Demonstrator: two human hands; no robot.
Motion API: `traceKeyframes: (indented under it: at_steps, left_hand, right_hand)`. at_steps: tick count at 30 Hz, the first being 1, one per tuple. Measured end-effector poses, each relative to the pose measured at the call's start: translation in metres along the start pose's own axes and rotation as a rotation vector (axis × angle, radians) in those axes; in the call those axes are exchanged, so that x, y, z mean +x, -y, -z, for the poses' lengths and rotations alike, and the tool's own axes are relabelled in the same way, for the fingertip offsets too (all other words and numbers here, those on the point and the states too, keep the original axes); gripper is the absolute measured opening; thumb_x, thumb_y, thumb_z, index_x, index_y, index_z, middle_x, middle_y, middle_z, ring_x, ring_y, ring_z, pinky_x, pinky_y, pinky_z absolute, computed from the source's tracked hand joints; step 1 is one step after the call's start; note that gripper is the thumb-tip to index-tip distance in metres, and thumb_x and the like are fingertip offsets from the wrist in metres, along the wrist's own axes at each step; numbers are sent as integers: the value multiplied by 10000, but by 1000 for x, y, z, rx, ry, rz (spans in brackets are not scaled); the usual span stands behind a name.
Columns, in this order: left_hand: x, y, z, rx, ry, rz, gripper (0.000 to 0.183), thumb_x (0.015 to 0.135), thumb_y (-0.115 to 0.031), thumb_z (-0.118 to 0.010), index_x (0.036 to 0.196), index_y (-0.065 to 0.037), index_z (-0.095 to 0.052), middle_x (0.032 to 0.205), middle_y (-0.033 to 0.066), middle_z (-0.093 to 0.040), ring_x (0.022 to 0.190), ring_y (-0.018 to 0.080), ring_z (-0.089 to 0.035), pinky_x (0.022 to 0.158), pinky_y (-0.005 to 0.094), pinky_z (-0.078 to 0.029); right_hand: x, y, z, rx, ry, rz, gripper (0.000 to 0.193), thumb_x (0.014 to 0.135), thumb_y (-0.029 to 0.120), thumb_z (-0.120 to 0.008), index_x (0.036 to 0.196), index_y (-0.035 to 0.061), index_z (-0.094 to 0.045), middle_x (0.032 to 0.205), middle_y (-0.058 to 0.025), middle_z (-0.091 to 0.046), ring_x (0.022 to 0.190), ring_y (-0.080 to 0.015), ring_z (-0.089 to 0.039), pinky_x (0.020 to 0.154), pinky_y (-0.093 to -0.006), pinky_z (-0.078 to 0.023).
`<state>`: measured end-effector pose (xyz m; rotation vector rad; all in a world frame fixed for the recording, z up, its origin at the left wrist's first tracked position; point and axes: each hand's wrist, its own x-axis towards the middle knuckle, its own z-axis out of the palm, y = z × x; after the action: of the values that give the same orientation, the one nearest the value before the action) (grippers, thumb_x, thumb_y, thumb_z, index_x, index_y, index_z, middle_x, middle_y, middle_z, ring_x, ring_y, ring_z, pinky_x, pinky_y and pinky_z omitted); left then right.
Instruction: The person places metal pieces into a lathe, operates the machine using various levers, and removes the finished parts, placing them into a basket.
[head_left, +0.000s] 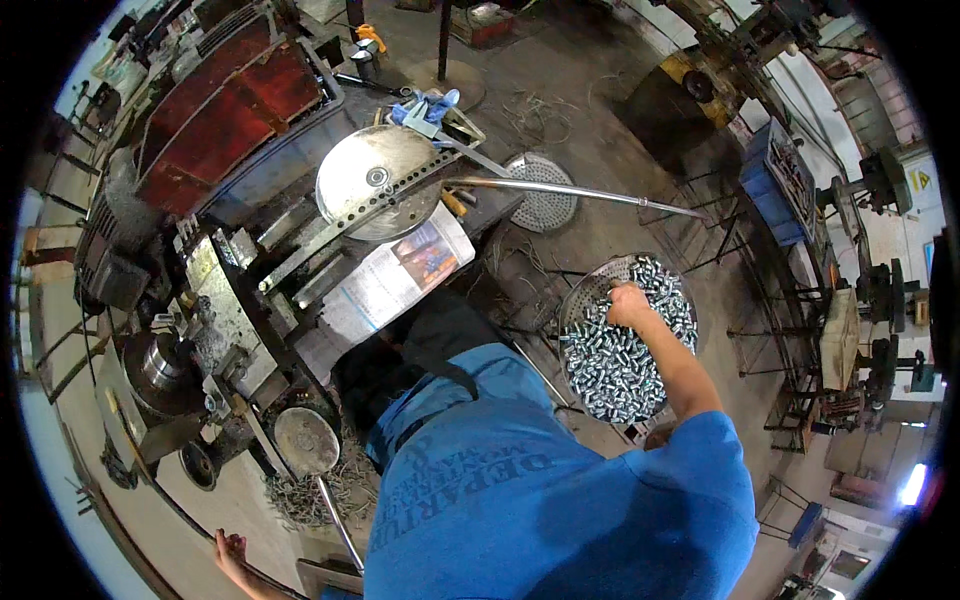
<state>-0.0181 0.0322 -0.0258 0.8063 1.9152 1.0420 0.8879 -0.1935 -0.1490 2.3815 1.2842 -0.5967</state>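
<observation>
My right hand (628,303) reaches into a heap of short, shiny metal cylinders (620,365), its fingers drawn together among them. Whatever those fingers grip is hidden. The cylinders fill a round metal basin (572,305) to my right. Far off at the lower left, my left hand (231,548) is beside a long dark rod (165,498), its fingers apart and slightly bent. It looks small there, and contact with the rod cannot be made out. A lathe-like machine with a round metal chuck (163,362) stands ahead of that hand.
A newspaper (385,285), a large metal disc (350,175), a perforated bar (345,225) and a caliper (450,140) lie on the machine. Beyond are red bins (225,120). A perforated round stool seat (543,192) stands ahead; metal shavings (320,497) lie at left. A blue crate (778,185) is at right.
</observation>
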Motion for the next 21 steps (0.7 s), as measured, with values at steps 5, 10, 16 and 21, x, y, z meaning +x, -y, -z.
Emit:
traceKeyframes:
  at_steps: [5,10,16,21]
  left_hand:
    - [15,12,14,14,34,47,316,804,-310,-683,945,-42,-593,633,17,-542,608,135,-562,581,285,-499]
    - [24,17,21,-65,80,19,308,801,-308,-686,926,-44,-588,628,25,-547,590,136,-558,544,282,-495]
    - [20,22,21,-6,72,-75,296,824,-295,-656,905,-22,-574,626,46,-552,528,132,-538,492,265,-482]
    - [9,7,3,499,-127,-225,308,809,-262,-650,915,13,-559,619,93,-557,512,149,-548,486,286,-470]
  right_hand:
    - [-1,-2,-6,-26,-64,-8,342,629,252,-637,932,99,-677,1076,-152,-575,1021,-285,-557,914,-376,-416]
    - [5,0,2,-53,-17,-80,322,680,240,-592,941,70,-672,1054,-125,-600,1030,-271,-558,941,-407,-376]
    - [21,9,23,-78,144,-127,321,692,210,-562,965,78,-671,1092,-125,-620,1078,-253,-554,986,-416,-353]
    - [12,8,36,36,-12,-114,285,679,218,-587,878,31,-670,954,-183,-645,924,-318,-617,831,-383,-489]
